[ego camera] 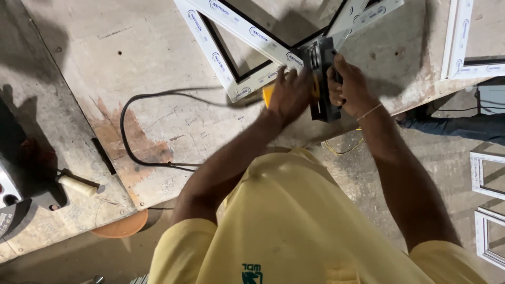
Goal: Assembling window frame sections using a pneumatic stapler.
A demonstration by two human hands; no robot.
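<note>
A black and yellow power tool (322, 79) rests against the corner of a white window frame (247, 37) lying on a worn plywood workbench (131, 47). My right hand (350, 87) grips the tool's black body from the right side. My left hand (290, 94) is wrapped on the tool's yellow part, just left of the black body and against the frame's corner. A black cable (137, 126) loops from the tool leftward across the bench. My yellow shirt fills the lower middle of the view.
A second white frame (457, 42) lies at the bench's right end. More white frames (486, 184) lean at the right edge. A machine with a pale handle (76, 185) sits at left. A round orange disc (120, 227) lies below the bench edge. Someone's leg in jeans (463, 126) shows at right.
</note>
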